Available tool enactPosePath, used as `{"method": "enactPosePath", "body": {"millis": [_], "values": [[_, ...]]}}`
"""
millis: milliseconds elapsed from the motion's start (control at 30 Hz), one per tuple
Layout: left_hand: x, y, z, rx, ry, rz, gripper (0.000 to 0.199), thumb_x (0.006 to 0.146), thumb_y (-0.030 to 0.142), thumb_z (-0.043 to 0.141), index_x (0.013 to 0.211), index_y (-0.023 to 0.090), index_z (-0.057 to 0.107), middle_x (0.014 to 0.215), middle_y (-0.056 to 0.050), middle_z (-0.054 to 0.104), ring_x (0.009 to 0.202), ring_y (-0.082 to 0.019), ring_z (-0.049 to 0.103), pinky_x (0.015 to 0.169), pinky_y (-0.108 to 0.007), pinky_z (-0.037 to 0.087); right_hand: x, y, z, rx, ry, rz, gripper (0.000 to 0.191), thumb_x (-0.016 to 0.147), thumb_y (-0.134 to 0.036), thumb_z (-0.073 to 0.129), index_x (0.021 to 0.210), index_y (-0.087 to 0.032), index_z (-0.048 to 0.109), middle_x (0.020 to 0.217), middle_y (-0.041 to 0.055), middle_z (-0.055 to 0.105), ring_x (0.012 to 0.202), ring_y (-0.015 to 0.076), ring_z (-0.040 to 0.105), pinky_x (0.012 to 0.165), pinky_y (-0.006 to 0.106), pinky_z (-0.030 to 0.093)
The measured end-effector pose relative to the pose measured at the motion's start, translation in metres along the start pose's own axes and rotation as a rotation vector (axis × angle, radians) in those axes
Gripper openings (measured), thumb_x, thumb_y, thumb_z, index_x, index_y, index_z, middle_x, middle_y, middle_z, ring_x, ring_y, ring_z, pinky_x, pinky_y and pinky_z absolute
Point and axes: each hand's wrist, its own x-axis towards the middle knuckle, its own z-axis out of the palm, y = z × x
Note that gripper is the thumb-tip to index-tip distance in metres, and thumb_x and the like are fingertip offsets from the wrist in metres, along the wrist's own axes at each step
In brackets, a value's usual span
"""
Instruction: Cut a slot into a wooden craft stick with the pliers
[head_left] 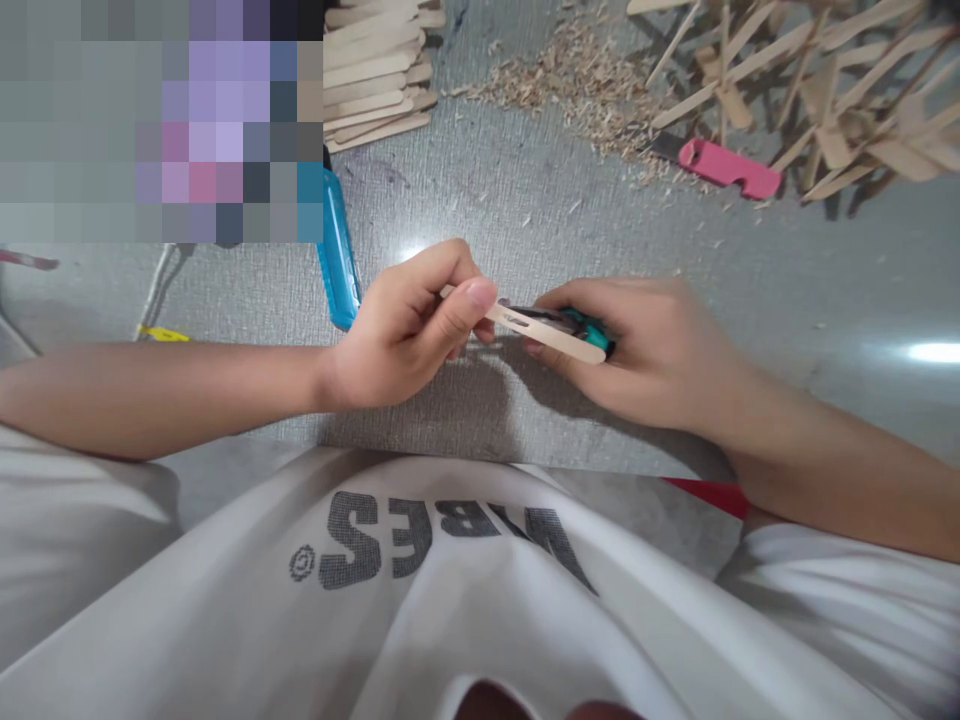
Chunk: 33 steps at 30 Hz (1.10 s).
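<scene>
Near the middle of the view, my left hand point(416, 325) grips one end of a pale wooden stick point(570, 342) between thumb and fingers. The stick slants down to the right, its rounded free end in front of my right hand point(637, 345). My right hand is closed around a tool with a green handle point(596, 335) and a dark metal part. That metal part lies right behind the stick, which has a small slot or dark mark near my left thumb. The tool's exact kind is partly hidden by the stick and fingers.
On the grey table point(465, 200) lie stacked wooden sticks point(375, 70), wood shavings point(577, 85), a pink-handled cutter point(727, 170) and a heap of joined sticks point(832, 100). A blue case-like object point(339, 250) is behind my left hand. A yellow tag point(165, 335) and cable lie left.
</scene>
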Motion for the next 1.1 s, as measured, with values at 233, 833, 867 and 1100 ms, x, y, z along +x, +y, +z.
{"method": "enactPosePath", "body": {"millis": [233, 833, 867, 1100], "values": [[0.001, 0.002, 0.0, -0.011, -0.042, 0.05, 0.049, 0.121, 0.058, 0.056, 0.084, 0.025, 0.057, 0.072, 0.001, 0.072, 0.05, -0.008, 0.054, 0.047, -0.023, 0.044, -0.002, -0.003, -0.001, 0.002, -0.037, 0.001, 0.009, 0.106, -0.036, 0.068, 0.099, -0.03, 0.07, 0.083, 0.0022, 0.08, 0.068, 0.0251, 0.073, 0.062, 0.041, 0.051], [0.003, 0.004, -0.002, 0.042, -0.029, 0.007, 0.056, 0.117, 0.067, 0.057, 0.08, 0.025, 0.058, 0.068, 0.0, 0.073, 0.049, -0.009, 0.054, 0.047, -0.025, 0.044, 0.002, 0.005, 0.001, -0.01, 0.007, -0.046, 0.013, 0.104, -0.041, 0.07, 0.096, -0.03, 0.071, 0.078, 0.0008, 0.078, 0.06, 0.0211, 0.068, 0.059, 0.037, 0.048], [0.003, 0.004, -0.003, 0.052, -0.031, 0.01, 0.057, 0.117, 0.068, 0.057, 0.079, 0.025, 0.059, 0.067, 0.0, 0.071, 0.05, -0.009, 0.054, 0.047, -0.025, 0.045, 0.001, 0.004, 0.002, -0.004, 0.006, -0.033, 0.014, 0.103, -0.041, 0.069, 0.094, -0.03, 0.07, 0.075, 0.0, 0.077, 0.058, 0.0202, 0.066, 0.057, 0.036, 0.046], [0.003, 0.005, -0.003, 0.024, -0.034, 0.019, 0.053, 0.118, 0.06, 0.059, 0.078, 0.025, 0.059, 0.064, 0.0, 0.068, 0.049, -0.01, 0.053, 0.046, -0.026, 0.043, 0.0, 0.005, 0.001, -0.036, -0.022, 0.025, 0.015, 0.098, -0.037, 0.064, 0.087, -0.029, 0.069, 0.066, 0.0001, 0.07, 0.055, 0.0204, 0.063, 0.056, 0.037, 0.043]]}}
